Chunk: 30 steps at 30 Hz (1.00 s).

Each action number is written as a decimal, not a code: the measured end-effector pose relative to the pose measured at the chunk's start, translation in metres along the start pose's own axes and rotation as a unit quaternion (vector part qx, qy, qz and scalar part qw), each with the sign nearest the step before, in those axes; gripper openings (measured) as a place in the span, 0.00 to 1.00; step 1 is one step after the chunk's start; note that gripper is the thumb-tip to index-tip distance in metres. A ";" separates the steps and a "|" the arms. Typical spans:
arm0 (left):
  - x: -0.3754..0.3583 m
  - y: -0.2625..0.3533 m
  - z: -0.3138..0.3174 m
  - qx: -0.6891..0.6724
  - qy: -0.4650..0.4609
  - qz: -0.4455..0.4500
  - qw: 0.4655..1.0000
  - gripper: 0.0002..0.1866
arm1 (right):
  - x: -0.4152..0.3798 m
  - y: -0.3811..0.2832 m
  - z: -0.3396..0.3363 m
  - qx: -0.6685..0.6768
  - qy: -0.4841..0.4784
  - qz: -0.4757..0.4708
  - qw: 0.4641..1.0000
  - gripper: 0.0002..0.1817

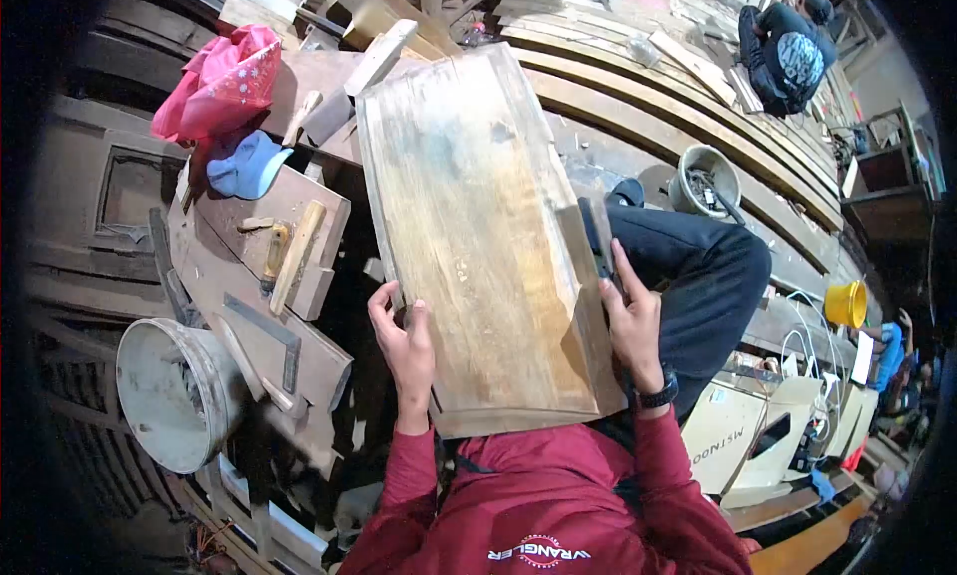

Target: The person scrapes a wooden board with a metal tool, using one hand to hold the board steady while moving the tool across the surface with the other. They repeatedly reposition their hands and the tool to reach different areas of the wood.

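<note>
A wide wooden panel (469,236) with a framed edge lies tilted across my lap, its far end up near the bench. My left hand (404,346) grips the panel's left edge, thumb on top and fingers curled at the side. At the right edge, my right hand (633,321) is closed around a narrow, flat, dark strip-like tool (602,234), the index finger stretched along it. Its lower end is hidden by the hand, so its exact kind cannot be made out.
On the left bench lie a try square (289,361), a yellow-handled chisel (274,254), a mallet (261,381), a blue cap (247,164) and a pink bag (227,85). White buckets (164,396) (733,166) stand on both sides. Long planks (658,92) fill the back; other people sit far right.
</note>
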<state>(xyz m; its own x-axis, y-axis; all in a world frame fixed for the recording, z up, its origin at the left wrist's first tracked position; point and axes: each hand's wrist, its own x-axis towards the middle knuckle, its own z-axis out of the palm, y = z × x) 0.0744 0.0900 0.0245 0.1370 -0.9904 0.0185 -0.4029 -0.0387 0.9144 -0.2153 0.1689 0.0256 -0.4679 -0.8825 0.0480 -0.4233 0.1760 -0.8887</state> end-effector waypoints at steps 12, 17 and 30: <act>-0.034 -0.016 -0.008 0.029 -0.002 -0.018 0.999 0.24 | -0.048 -0.010 -0.019 -0.021 -0.045 0.046 0.998 0.30; -0.032 -0.016 -0.008 0.066 -0.006 0.027 0.997 0.25 | -0.045 -0.004 -0.017 -0.043 -0.042 0.021 0.998 0.30; -0.024 0.012 0.001 0.251 0.003 0.149 0.956 0.31 | -0.040 -0.038 -0.002 -0.213 0.011 -0.112 0.971 0.33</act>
<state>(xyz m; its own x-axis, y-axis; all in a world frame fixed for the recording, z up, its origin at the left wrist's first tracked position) 0.0650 0.1135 0.0342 -0.0468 -0.9666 0.2520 -0.8089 0.1848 0.5582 -0.1817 0.1983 0.0586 -0.3423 -0.9105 0.2321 -0.7963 0.1500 -0.5860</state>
